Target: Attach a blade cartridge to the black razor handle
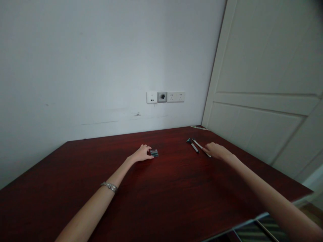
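left hand [144, 153] grips a small clear case [154, 153], right hand [211, 150] grips a white stick [198, 144] beside a razor [194, 147].

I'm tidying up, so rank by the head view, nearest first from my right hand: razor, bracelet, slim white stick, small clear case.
From your right hand:
1. Slim white stick: at its fingers.
2. Razor: just left of it.
3. Small clear case: farther left, by your left hand.
4. Bracelet: on your left wrist.
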`<control>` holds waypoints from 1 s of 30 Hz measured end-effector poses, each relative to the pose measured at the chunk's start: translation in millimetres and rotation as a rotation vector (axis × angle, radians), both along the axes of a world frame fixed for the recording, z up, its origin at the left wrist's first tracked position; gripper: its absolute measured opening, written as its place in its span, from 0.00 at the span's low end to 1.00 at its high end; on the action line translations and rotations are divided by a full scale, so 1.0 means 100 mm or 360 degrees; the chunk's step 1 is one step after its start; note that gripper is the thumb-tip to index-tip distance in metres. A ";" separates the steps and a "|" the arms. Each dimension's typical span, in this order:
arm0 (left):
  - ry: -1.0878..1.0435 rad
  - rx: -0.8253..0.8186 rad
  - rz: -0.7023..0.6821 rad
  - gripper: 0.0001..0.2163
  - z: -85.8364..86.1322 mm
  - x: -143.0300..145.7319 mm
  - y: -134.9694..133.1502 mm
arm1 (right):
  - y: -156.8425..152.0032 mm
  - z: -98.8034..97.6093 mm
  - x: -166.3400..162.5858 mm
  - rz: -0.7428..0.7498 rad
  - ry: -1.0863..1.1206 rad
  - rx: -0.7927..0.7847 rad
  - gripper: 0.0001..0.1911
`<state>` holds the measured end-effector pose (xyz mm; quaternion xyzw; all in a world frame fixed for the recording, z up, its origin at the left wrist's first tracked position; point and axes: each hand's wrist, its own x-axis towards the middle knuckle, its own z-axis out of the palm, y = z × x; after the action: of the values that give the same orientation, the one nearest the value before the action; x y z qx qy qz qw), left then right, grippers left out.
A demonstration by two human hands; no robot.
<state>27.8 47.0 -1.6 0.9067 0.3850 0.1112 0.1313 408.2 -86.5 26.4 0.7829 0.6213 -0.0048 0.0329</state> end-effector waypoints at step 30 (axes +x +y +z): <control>-0.0103 0.0427 -0.0445 0.20 0.26 0.60 -0.63 | -0.04 0.27 -1.32 0.1110 0.0383 0.0169 0.19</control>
<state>87.5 -16.2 24.5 0.9566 0.2328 0.1713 0.0359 275.8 -90.3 52.9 0.5187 0.8494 -0.0532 -0.0814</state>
